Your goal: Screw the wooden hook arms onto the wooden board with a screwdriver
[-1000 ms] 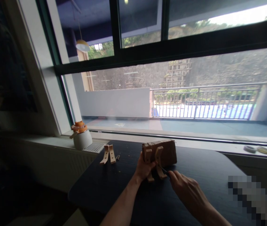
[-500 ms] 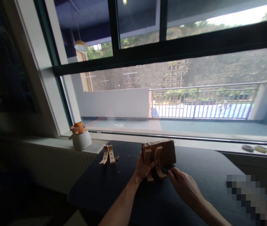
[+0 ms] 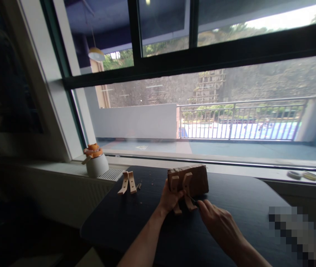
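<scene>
My left hand (image 3: 170, 197) is closed on a pair of curved wooden pieces, its fingertips at the middle of the right wooden piece (image 3: 187, 181). The left wooden piece (image 3: 175, 182) passes partly behind these fingers. Both lean upright against a brown cardboard box (image 3: 199, 181). In my closed right hand (image 3: 216, 217) is a screwdriver (image 3: 192, 200), its thin shaft slanting up-left to the right piece. Its handle is mostly covered by my fingers, and the tip is too small to make out.
On the dark table (image 3: 238, 207), two loose wooden pieces (image 3: 132, 183) with holes lie at the left beside small screws (image 3: 138, 186). A pale pot with an orange top (image 3: 96, 165) stands on the sill. Tape rolls (image 3: 294, 174) lie at the right sill.
My right hand has shifted slightly left and its wrist has rolled a little around the screwdriver. The left hand, the wooden pieces and the box look almost unmoved.
</scene>
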`<state>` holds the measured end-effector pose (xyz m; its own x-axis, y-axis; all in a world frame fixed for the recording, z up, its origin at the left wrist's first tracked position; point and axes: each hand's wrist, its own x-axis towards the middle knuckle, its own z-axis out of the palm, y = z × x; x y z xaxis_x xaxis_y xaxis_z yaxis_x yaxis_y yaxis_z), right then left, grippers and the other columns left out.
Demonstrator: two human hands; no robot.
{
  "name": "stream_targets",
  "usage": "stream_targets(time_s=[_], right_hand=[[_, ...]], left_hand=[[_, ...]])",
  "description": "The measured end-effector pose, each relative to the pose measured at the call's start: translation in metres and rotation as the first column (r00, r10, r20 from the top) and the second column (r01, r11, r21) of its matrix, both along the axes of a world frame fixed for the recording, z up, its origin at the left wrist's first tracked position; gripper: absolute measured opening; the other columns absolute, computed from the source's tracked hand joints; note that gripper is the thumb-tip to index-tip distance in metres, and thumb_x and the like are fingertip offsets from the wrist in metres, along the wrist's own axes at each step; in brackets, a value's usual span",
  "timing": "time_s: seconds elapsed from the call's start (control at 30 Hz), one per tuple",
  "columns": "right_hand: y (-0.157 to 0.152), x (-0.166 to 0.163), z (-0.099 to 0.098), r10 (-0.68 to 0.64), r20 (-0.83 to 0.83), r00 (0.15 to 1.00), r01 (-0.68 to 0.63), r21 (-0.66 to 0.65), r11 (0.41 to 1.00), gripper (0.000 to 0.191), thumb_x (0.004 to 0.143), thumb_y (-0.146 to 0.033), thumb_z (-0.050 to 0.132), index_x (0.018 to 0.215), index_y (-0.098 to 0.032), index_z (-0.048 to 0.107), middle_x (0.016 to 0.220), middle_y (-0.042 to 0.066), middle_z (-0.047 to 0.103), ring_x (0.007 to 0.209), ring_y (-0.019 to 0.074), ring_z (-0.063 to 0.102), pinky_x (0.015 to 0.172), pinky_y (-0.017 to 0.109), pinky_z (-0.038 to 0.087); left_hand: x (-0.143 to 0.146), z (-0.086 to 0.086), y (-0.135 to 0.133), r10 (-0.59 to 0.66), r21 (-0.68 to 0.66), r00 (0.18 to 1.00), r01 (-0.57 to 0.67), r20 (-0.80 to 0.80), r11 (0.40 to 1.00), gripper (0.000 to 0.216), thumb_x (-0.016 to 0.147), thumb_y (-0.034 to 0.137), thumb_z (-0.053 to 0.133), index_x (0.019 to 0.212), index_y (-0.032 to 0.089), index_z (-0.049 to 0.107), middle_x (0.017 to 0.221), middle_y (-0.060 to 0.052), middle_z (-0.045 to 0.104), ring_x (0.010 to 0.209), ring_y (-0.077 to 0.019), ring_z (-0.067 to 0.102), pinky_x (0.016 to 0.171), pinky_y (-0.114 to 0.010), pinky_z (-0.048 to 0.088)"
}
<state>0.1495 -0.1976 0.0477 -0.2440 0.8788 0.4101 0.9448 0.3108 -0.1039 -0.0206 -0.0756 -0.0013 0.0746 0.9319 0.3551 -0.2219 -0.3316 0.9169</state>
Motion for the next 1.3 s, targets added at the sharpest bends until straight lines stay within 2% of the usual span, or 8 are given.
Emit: stream_targets(time_s=[0.17,0.37,0.47,0.6,0.7,0.8,1.03,1.3], right_hand=[[0.010,-0.002,-0.006,-0.094,-0.215,0.972,0.077,-0.087,0.993,0.025,0.094,-0.022,0.040,0.088,-0.019,0.064,0.082,0.008,0.070,0.072,0.0223,0.067,0.060,0.028,0.040],[0.025,0.022,-0.023,-0.131,-0.491,0.861,-0.041,-0.324,0.945,0.034,0.088,-0.028,0.037,0.064,-0.020,0.060,0.046,-0.001,0.062,0.038,0.0149,0.057,0.039,0.022,0.036],[0.024,0.032,-0.028,-0.144,-0.562,0.815,-0.037,-0.298,0.954,0.038,0.090,-0.040,0.033,0.077,-0.019,0.061,0.063,0.003,0.070,0.054,0.0188,0.065,0.047,0.026,0.045],[0.021,0.017,-0.033,-0.107,-0.704,0.702,0.002,-0.148,0.989,0.041,0.079,-0.054,0.056,0.103,-0.021,0.061,0.087,0.007,0.074,0.077,0.0241,0.069,0.064,0.030,0.052],[0.024,-0.005,-0.037,-0.035,-0.776,0.630,-0.043,-0.080,0.996,0.042,0.077,-0.052,0.060,0.103,-0.019,0.063,0.084,0.006,0.073,0.078,0.0243,0.069,0.068,0.030,0.052],[0.028,-0.015,-0.039,-0.028,-0.770,0.637,-0.067,-0.092,0.994,0.036,0.077,-0.050,0.060,0.095,-0.019,0.067,0.084,0.006,0.074,0.080,0.0259,0.069,0.070,0.030,0.051],[0.020,-0.012,-0.039,-0.028,-0.633,0.773,-0.069,-0.127,0.989,0.027,0.084,-0.046,0.054,0.091,-0.023,0.067,0.082,0.003,0.075,0.076,0.0247,0.069,0.065,0.029,0.048],[0.018,-0.016,-0.039,-0.055,-0.605,0.794,-0.013,-0.108,0.994,0.028,0.086,-0.045,0.048,0.091,-0.024,0.064,0.087,0.006,0.075,0.080,0.0266,0.070,0.066,0.031,0.048]], left_hand=[[0.000,0.002,-0.002,-0.005,0.001,1.000,0.005,0.006,1.000,0.054,0.060,0.017,0.084,0.104,0.019,0.053,0.094,-0.002,0.069,0.085,-0.0197,0.065,0.074,-0.029,0.053],[0.000,0.008,-0.004,0.014,-0.036,0.999,-0.013,0.030,0.999,0.052,0.058,0.024,0.086,0.102,0.018,0.057,0.093,-0.005,0.070,0.083,-0.0218,0.067,0.073,-0.030,0.053],[-0.001,0.012,-0.004,0.024,-0.062,0.998,-0.021,0.053,0.998,0.047,0.063,0.031,0.084,0.100,0.017,0.059,0.094,-0.007,0.071,0.086,-0.0229,0.067,0.076,-0.031,0.053],[0.001,0.014,-0.006,0.015,-0.086,0.997,-0.008,0.080,0.996,0.047,0.063,0.036,0.083,0.098,0.016,0.061,0.090,-0.007,0.071,0.083,-0.0225,0.066,0.073,-0.030,0.052],[0.004,0.014,-0.007,-0.002,-0.090,0.995,0.011,0.097,0.996,0.050,0.058,0.039,0.085,0.095,0.015,0.061,0.085,-0.006,0.070,0.076,-0.0212,0.065,0.068,-0.029,0.051],[0.005,0.013,-0.008,-0.002,-0.093,0.995,0.012,0.101,0.996,0.051,0.057,0.040,0.085,0.094,0.015,0.060,0.082,-0.005,0.069,0.072,-0.0194,0.064,0.065,-0.028,0.051],[0.007,0.006,-0.005,0.014,-0.078,0.997,-0.008,0.081,0.997,0.050,0.059,0.038,0.085,0.095,0.016,0.059,0.082,-0.004,0.068,0.072,-0.0182,0.063,0.065,-0.027,0.051],[0.007,0.000,-0.001,0.035,-0.044,0.999,-0.033,0.039,0.998,0.043,0.064,0.038,0.081,0.095,0.018,0.058,0.085,-0.004,0.068,0.076,-0.0197,0.063,0.068,-0.029,0.051]])
